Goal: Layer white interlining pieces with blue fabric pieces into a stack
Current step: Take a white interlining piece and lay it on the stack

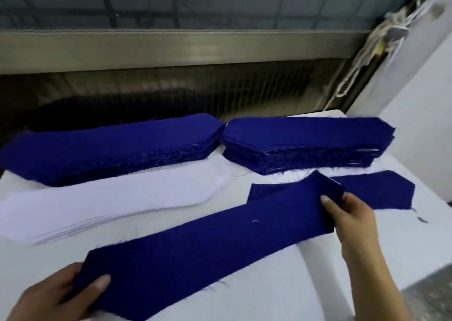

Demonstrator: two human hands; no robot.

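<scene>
A long blue fabric piece (pixel 208 242) stretches diagonally across the white table, held at both ends. My left hand (pixel 56 293) pinches its near-left pointed end, thumb on top. My right hand (pixel 352 213) pinches its far-right end, which is lifted and partly folded. Under that end lies another blue piece (pixel 376 191) flat on the table. A stack of white interlining pieces (pixel 110 201) lies to the left, fanned at its near edge. Two thick stacks of blue fabric sit behind: the left stack (pixel 105 149) and the right stack (pixel 305 142).
The white table (pixel 281 291) ends at the right, with a drop at the lower right corner. A dark machine opening with a metal bar (pixel 171 47) runs along the back. White cords (pixel 362 59) hang at the upper right beside a white wall.
</scene>
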